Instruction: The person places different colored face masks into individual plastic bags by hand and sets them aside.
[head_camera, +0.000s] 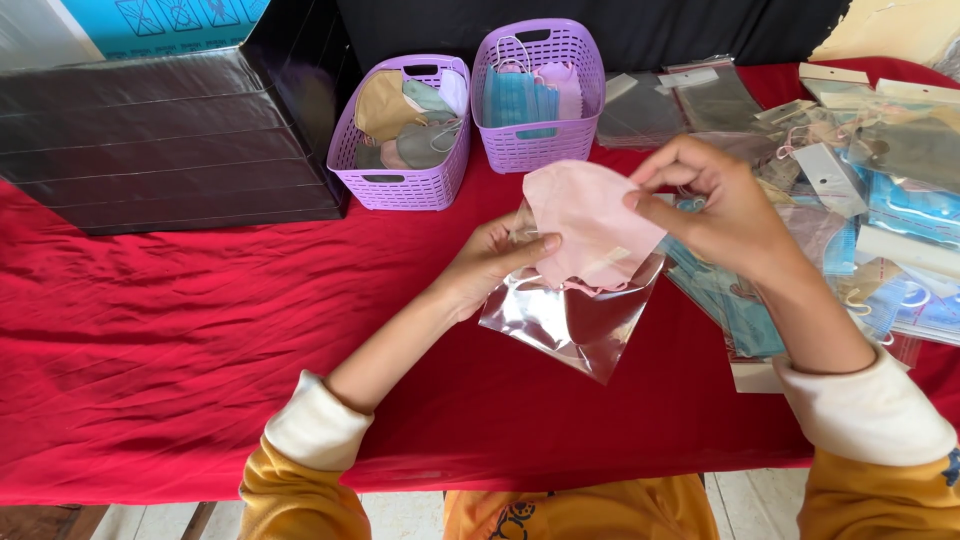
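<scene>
Head view looks down on a red-covered tabletop (180, 330). Both hands work at the middle of the frame over a pink mask (590, 225). Left hand (490, 265) pinches the mask's lower left edge with its thumb on top, and its fingers also hold the mouth of a clear bag (570, 320) that lies just below the mask, tilted toward the lower right. Right hand (725, 205) pinches the mask's upper right edge between thumb and fingertips. The mask's lower part sits at the bag's opening; how far it is inside cannot be told.

Two purple baskets stand side by side at the upper middle: the left basket (400, 185) holds masks in tan, grey and pale colours, the right basket (535, 145) holds blue masks (515, 100) and a pink one. A black box (150, 140) fills the upper left. At the right edge lies a heap of bagged masks (900, 210) and empty clear sleeves (700, 100), some under the right wrist.
</scene>
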